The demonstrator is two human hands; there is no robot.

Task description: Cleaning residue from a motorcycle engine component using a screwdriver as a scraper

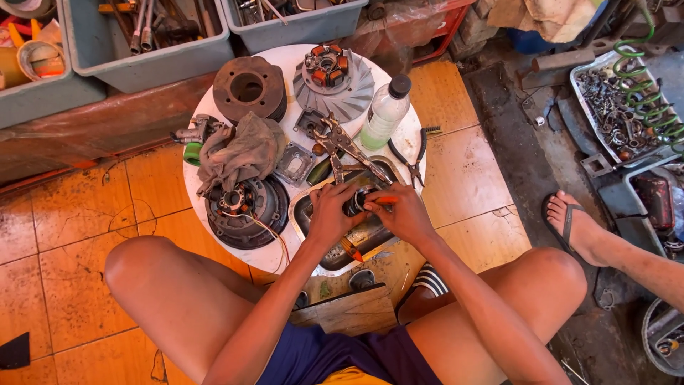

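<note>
Left hand closed around small dark round part, fingers wrapped over its left side; right hand closed on same part from right, pinching thin orange-handled tool against it. Both hands touching across part, held just above metal tray at near edge of round white table. Second orange-tipped tool lying in tray, just near of hands. Pliers resting on table just far of hands, jaws pointing far-left; black-handled cutters to right of them, at table's right edge. Clear plastic bottle with dark cap standing upright far-right on table. Finned metal rotor with orange-copper coils at far centre; dark ribbed cylinder just left of it. Grey rag crumpled at left-centre, partly covering round dark stator housing with loose wires at near left. Small square gasket plate between rag and pliers. Grey bins holding tools beyond table, far left and far centre. Tray of scrap hardware and green coil spring at far right on floor. Another person's foot in sandal at right, well apart from table. Exact make-up of held part not discernible, mostly hidden by fingers.
</note>
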